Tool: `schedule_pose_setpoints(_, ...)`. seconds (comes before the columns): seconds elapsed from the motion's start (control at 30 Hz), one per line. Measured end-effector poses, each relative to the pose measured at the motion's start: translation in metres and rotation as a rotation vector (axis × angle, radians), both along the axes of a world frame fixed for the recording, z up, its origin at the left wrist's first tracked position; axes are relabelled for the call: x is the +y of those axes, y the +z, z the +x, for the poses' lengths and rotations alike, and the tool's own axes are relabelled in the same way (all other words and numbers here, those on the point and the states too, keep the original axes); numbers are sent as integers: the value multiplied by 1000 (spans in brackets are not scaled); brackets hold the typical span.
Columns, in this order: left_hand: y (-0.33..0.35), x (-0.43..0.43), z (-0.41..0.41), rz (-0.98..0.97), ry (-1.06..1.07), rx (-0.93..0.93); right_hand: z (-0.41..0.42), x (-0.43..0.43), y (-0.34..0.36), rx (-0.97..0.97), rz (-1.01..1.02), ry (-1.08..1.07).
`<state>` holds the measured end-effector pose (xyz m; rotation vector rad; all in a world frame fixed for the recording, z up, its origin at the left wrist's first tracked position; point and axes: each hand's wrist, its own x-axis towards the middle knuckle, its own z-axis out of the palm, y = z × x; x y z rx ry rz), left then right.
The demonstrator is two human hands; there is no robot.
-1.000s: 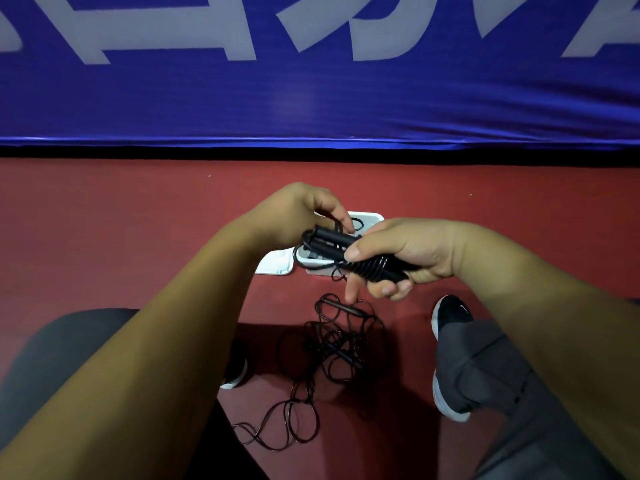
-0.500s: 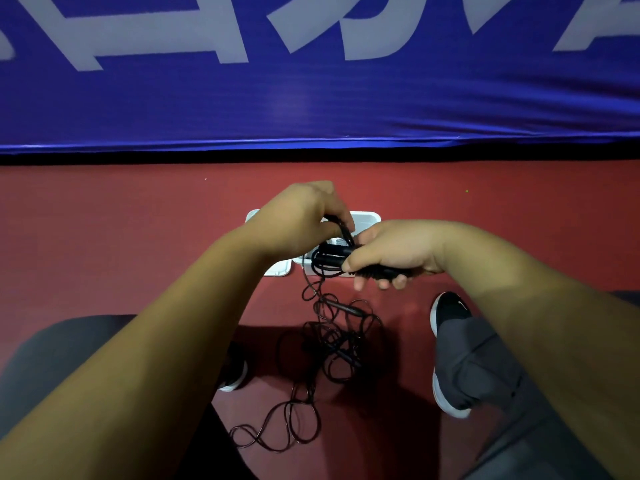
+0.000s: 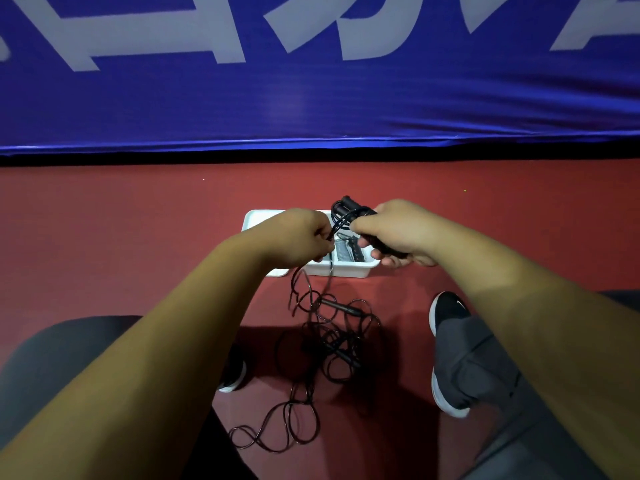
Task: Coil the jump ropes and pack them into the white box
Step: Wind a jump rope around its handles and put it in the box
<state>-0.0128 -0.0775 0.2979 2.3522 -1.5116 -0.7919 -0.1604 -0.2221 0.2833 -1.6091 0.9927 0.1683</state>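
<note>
Head view: right hand [image 3: 398,233] grips black rope handles [image 3: 341,206] over white box [image 3: 346,271]; left hand [image 3: 298,237] pinches cord [image 3: 341,221] at handles' 8 o'clock. Loose rope tangle [image 3: 341,307] on red floor [image 3: 138,237], 6 o'clock of box.

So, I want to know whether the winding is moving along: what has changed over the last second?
The left hand has come down beside the handles, drawing the cord taut across them. The right hand tipped them up and away. Its grip, the floor tangle and the white box are unchanged.
</note>
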Motion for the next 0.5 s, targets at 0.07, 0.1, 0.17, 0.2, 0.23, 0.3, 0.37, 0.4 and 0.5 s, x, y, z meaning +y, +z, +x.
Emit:
schedule_pose_setpoints(0.07, -2, 1, 3, -35, 35, 94, 0, 3, 5, -44, 58, -3)
schedule_pose_setpoints(0.1, -3, 2, 5, -56, 60, 157, 0, 4, 8, -64, 76, -4)
schedule_pose_setpoints(0.17, -2, 2, 8, -103, 122, 269, 0, 5, 12, -106, 98, -32)
schedule_pose_setpoints(0.2, 0, 1, 9, -125, 151, 305, 1, 5, 14, -126, 106, -63)
schedule_pose_setpoints(0.23, 1, 1, 10, -149, 174, 330, 1, 4, 16, -147, 115, -100)
schedule_pose_setpoints(0.3, 6, 1, 9, -207, 189, 355, 1, 3, 17, -178, 130, -157)
schedule_pose_setpoints(0.37, 10, 2, 6, -269, 181, 394, 1, 1, 17, -181, 131, -177)
schedule_pose_setpoints(0.4, 12, 2, 4, -298, 184, 428, 1, 1, 16, -180, 133, -184)
schedule_pose_setpoints(0.5, 17, 2, -2, -383, 186, 487, 2, 0, 14, -198, 156, -205)
